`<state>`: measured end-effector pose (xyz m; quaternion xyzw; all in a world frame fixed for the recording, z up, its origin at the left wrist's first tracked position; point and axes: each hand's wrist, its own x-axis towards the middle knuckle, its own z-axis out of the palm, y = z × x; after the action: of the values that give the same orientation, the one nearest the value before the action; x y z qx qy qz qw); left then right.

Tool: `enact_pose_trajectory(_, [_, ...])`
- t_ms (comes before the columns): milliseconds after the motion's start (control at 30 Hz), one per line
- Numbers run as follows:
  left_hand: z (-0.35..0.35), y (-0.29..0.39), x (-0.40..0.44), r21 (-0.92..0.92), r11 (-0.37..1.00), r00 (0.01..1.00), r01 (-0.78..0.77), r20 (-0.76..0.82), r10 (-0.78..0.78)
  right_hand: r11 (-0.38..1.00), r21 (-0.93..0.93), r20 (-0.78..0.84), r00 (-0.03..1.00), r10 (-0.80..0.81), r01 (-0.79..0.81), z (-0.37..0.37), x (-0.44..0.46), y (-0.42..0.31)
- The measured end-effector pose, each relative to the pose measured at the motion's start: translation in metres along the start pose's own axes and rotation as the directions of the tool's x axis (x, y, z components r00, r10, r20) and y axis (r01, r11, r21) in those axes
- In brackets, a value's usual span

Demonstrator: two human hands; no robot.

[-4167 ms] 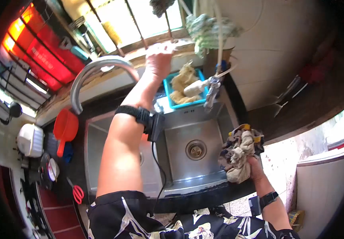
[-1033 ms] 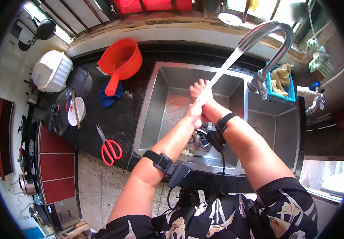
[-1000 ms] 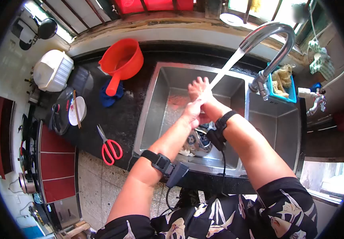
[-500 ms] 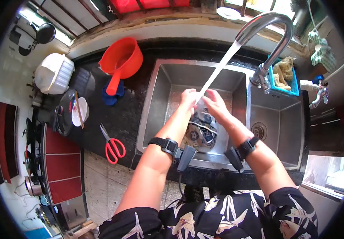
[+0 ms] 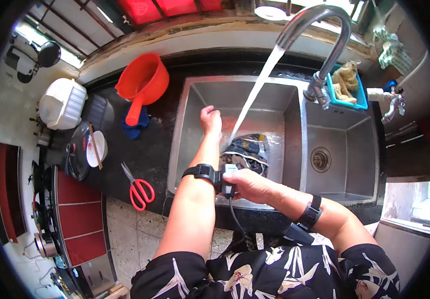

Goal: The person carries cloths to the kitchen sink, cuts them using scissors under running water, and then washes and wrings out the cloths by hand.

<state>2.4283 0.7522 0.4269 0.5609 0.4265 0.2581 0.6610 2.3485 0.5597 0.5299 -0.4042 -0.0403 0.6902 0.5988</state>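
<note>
My left hand (image 5: 211, 121) is curled into a loose fist over the left side of the large sink basin (image 5: 287, 134), with nothing visible in it. My right hand (image 5: 250, 185) grips a small grey and black device (image 5: 229, 178) at the strap (image 5: 202, 172) on my left wrist, thumb on its face. Below my hands a dark patterned cloth item (image 5: 247, 149) with white edging lies wet in the basin. A stream of water from the curved metal faucet (image 5: 342, 30) falls onto its left side.
Left of the sink, the counter (image 5: 162, 149) holds red-handled scissors (image 5: 137, 189), a red dipper (image 5: 142, 82), a blue cloth (image 5: 135, 124) and a white bowl (image 5: 98, 148) with chopsticks. A turquoise basket (image 5: 347, 89) stands behind the smaller basin (image 5: 342, 164).
My right hand has left the water stream and moved down to the device at my left wrist. My left hand has moved left, out of the stream, and curled. The view has shifted slightly.
</note>
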Motion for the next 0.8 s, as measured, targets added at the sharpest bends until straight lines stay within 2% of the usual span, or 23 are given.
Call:
enact_pose_trajectory(33, [0.001, -0.012, 0.005, -0.001, 1.000, 1.000, 0.004, 0.013, -0.004, 1.000, 0.025, -0.049, 0.999, -0.008, 0.009, 0.001, 0.001, 0.003])
enact_pose_trajectory(67, [-0.001, -0.014, 0.001, 0.297, 0.938, 0.984, -0.180, 0.047, 0.174, 0.999, 0.051, -0.049, 0.999, -0.005, 0.008, 0.000, 0.003, 0.005])
enact_pose_trajectory(100, [-0.004, -0.009, -0.010, 0.557, 0.755, 0.935, -0.346, 0.134, 0.330, 0.997, 0.079, -0.046, 0.999, -0.002, 0.006, 0.001, 0.004, 0.008])
enact_pose_trajectory(133, [-0.008, -0.004, -0.024, 0.590, 0.685, 0.903, -0.427, 0.234, 0.361, 0.996, 0.084, -0.048, 0.999, -0.007, 0.011, 0.002, 0.005, 0.010])
enact_pose_trajectory(167, [-0.009, -0.008, -0.026, 0.590, 0.684, 0.902, -0.429, 0.237, 0.361, 0.994, 0.109, -0.050, 0.999, 0.004, 0.001, 0.003, 0.005, 0.011])
enact_pose_trajectory(200, [-0.011, -0.013, -0.027, 0.664, 0.431, 0.773, -0.612, 0.386, 0.503, 0.991, 0.135, -0.052, 0.999, 0.017, -0.010, 0.004, 0.005, 0.013])
enact_pose_trajectory(233, [-0.013, -0.018, -0.028, 0.671, 0.132, 0.607, -0.730, 0.546, 0.578, 0.991, 0.137, -0.052, 0.999, 0.016, -0.009, 0.007, 0.004, 0.014])
enact_pose_trajectory(267, [-0.011, 0.002, -0.050, 0.691, -0.027, 0.605, -0.722, 0.649, 0.461, 0.989, 0.147, -0.062, 0.998, 0.017, -0.008, 0.012, 0.002, 0.014])
enact_pose_trajectory(300, [-0.011, 0.001, -0.052, 0.580, -0.126, 0.451, -0.805, 0.735, 0.507, 0.988, 0.157, -0.073, 0.997, 0.020, -0.009, 0.016, 0.001, 0.015])
enact_pose_trajectory(367, [-0.014, 0.006, -0.057, 0.474, -0.330, 0.334, -0.816, 0.853, 0.400, 0.988, 0.154, -0.060, 0.998, 0.021, -0.012, 0.016, 0.002, 0.016])
enact_pose_trajectory(400, [-0.016, 0.005, -0.057, 0.483, -0.330, 0.341, -0.811, 0.848, 0.405, 0.990, 0.135, -0.011, 0.999, 0.045, -0.043, 0.016, 0.001, 0.010])
enact_pose_trajectory(467, [-0.029, 0.001, -0.052, 0.631, -0.073, 0.527, -0.772, 0.700, 0.482, 0.993, 0.083, 0.040, 0.995, 0.087, -0.090, 0.008, 0.007, 0.007])
enact_pose_trajectory(500, [-0.033, -0.010, -0.046, 0.773, 0.079, 0.728, -0.629, 0.550, 0.410, 0.946, 0.144, 0.131, 0.953, 0.274, -0.291, -0.028, 0.029, 0.023])
enact_pose_trajectory(533, [-0.040, -0.023, -0.041, 0.634, 0.628, 0.885, -0.451, 0.412, 0.220, 0.931, 0.160, 0.034, 0.944, 0.328, -0.329, -0.031, 0.020, 0.008])
enact_pose_trajectory(567, [-0.046, 0.009, -0.066, 0.693, 0.704, 0.956, -0.155, 0.284, -0.069, 0.934, 0.150, -0.011, 0.944, 0.329, -0.323, -0.031, 0.018, -0.006])
enact_pose_trajectory(600, [-0.057, 0.009, -0.072, 0.850, 0.180, 0.851, -0.494, 0.516, -0.100, 0.979, -0.131, -0.181, 0.975, 0.129, -0.154, -0.043, 0.025, -0.010])
enact_pose_trajectory(633, [-0.073, -0.022, -0.062, 0.843, 0.233, 0.841, -0.486, 0.523, -0.140, 0.791, -0.600, -0.239, 0.971, -0.029, -0.124, -0.058, 0.045, -0.018])
enact_pose_trajectory(667, [-0.086, 0.021, -0.093, 0.832, 0.321, 0.835, -0.452, 0.522, -0.175, 0.636, -0.767, -0.190, 0.975, -0.111, -0.077, -0.062, 0.053, -0.028])
enact_pose_trajectory(700, [-0.099, 0.005, -0.100, 0.810, 0.400, 0.857, -0.429, 0.505, -0.102, 0.275, -0.961, -0.128, 0.912, -0.389, -0.017, -0.127, 0.089, -0.003])
enact_pose_trajectory(733, [-0.111, 0.017, -0.111, 0.803, 0.385, 0.828, -0.455, 0.541, -0.149, -0.101, -0.995, 0.063, 0.870, -0.489, 0.015, -0.140, 0.099, 0.000])
enact_pose_trajectory(767, [-0.122, 0.019, -0.119, 0.787, 0.379, 0.821, -0.486, 0.560, -0.111, -0.215, -0.976, 0.081, 0.903, -0.422, -0.013, -0.157, 0.112, 0.001])
enact_pose_trajectory(800, [-0.132, 0.005, -0.123, 0.727, 0.504, 0.843, -0.467, 0.538, 0.006, -0.240, -0.970, 0.054, 0.917, -0.396, -0.046, -0.156, 0.120, 0.004])
